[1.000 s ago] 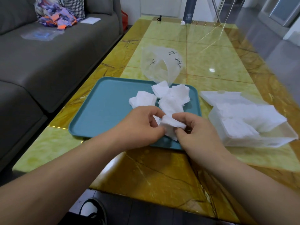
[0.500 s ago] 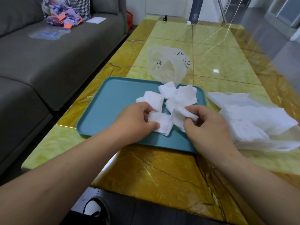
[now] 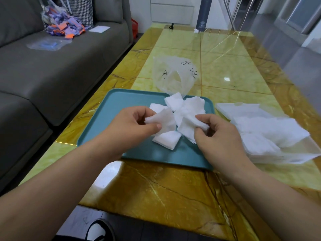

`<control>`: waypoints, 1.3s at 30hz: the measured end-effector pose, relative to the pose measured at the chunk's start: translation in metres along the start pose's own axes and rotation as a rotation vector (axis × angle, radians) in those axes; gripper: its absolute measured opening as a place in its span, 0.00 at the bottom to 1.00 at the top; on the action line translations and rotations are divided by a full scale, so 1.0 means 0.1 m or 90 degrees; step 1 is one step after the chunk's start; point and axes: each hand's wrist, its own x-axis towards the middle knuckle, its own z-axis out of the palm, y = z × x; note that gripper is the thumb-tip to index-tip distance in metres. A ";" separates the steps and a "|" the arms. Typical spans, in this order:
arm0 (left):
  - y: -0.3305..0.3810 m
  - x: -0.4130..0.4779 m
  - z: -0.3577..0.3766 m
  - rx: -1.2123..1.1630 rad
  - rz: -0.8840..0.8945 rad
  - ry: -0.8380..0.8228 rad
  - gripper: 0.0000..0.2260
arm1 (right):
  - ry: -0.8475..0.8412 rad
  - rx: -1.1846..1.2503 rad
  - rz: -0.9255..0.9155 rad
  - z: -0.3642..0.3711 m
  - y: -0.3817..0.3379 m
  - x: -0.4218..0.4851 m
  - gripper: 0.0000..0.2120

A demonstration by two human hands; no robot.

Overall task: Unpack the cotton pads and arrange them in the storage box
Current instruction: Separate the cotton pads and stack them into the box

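Observation:
Several white cotton pads point(image 3: 184, 105) lie in a loose heap on the right part of a teal tray point(image 3: 125, 105). My left hand point(image 3: 132, 126) pinches one pad point(image 3: 165, 119) between thumb and fingers above the tray. My right hand point(image 3: 217, 136) pinches another small bunch of pads point(image 3: 189, 129) just to its right. One more pad point(image 3: 167, 140) lies flat on the tray under both hands. A clear storage box point(image 3: 295, 153) stands right of the tray with white pads point(image 3: 271, 129) piled in it. The empty clear plastic bag point(image 3: 173, 75) stands behind the tray.
The tray and box sit on a glossy yellow marble table point(image 3: 156, 188). The box's white lid point(image 3: 238, 110) lies behind the box. A grey sofa point(image 3: 52, 66) runs along the left, with colourful cloth and a plastic bag on it. A dark cylinder point(image 3: 202, 14) stands at the table's far end.
The two hands have pulled apart, each now holding its own pad, and have lifted slightly away from the tray's near edge. The camera has shifted a little.

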 end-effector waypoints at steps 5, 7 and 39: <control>0.07 -0.03 0.02 -0.114 0.006 -0.116 0.07 | -0.039 0.109 0.024 -0.03 -0.02 0.01 0.14; 0.09 -0.04 0.07 -0.135 0.015 -0.124 0.08 | -0.072 0.172 0.051 -0.04 -0.05 0.02 0.13; 0.07 0.00 0.23 -0.113 0.004 -0.010 0.03 | -0.237 0.316 0.051 -0.07 -0.01 0.02 0.28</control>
